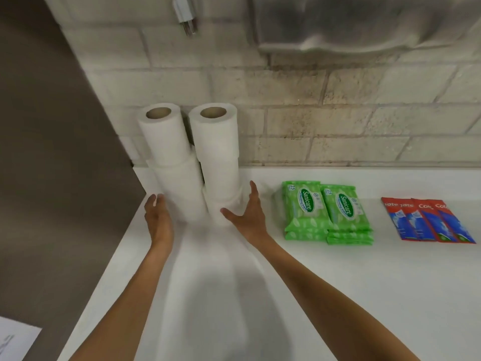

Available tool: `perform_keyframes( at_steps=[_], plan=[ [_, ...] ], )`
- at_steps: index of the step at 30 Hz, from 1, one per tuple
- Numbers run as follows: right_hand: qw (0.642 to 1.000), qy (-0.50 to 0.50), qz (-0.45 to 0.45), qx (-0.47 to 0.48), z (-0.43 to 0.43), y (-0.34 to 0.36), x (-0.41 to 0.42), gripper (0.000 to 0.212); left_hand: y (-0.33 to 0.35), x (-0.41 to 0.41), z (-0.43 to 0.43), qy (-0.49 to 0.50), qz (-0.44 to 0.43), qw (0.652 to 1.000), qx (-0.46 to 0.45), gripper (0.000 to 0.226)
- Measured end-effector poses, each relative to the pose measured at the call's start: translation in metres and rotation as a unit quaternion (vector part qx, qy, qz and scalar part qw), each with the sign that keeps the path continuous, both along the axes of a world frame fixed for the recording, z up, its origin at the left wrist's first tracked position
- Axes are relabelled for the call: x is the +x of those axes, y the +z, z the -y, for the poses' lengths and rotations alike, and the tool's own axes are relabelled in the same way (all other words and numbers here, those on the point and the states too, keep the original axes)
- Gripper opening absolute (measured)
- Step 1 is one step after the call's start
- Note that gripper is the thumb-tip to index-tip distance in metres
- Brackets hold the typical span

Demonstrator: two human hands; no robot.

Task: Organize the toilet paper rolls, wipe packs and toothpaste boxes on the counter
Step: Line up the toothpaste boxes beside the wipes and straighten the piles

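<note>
Your left hand (158,217) and right hand (247,212) are both spread flat, bracketing the bases of two stacks of toilet paper rolls (192,162) at the table's (338,295) back left corner. Push unevenly and a stack could topple toward the wipe packs (325,212).

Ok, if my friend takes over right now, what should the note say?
Left hand: open, against the left toilet paper stack.
Right hand: open, against the right toilet paper stack.
Both stacks stand side by side at the brick wall on the counter.
Wipe packs: two neat piles, mid-counter.
Toothpaste boxes: a flat row on the right.
Done: everything looks grouped.
Left: maybe steady the stacks, then let go.
</note>
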State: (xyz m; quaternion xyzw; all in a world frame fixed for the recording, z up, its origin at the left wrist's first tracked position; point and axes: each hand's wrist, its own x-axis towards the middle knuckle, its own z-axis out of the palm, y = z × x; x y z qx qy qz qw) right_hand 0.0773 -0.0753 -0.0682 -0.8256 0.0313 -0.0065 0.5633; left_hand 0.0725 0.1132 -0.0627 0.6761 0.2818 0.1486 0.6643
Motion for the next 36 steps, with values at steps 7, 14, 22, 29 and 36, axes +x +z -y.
perform_keyframes(
  at_steps=[7, 14, 22, 29, 36],
  plan=[
    [0.999, 0.002, 0.023, -0.028, -0.012, 0.005, 0.012, 0.114, 0.011, 0.021, 0.0, -0.082, -0.022, 0.994, -0.071, 0.065],
    [0.997, 0.015, 0.046, -0.054, -0.017, 0.007, 0.015, 0.103, 0.007, 0.02, 0.007, -0.103, -0.018, 0.992, -0.077, 0.067],
    [0.997, 0.037, 0.049, -0.053, -0.003, 0.011, 0.022, 0.097, 0.006, 0.021, 0.017, -0.093, -0.004, 0.992, -0.087, 0.064],
    [0.997, 0.041, 0.049, -0.032, -0.003, 0.01, 0.021, 0.096, 0.006, 0.025, 0.017, -0.076, -0.006, 0.993, -0.09, 0.063],
    [0.998, 0.048, 0.033, -0.031, -0.003, 0.011, 0.021, 0.102, 0.005, 0.024, 0.016, -0.083, -0.006, 0.992, -0.09, 0.065]
  ],
)
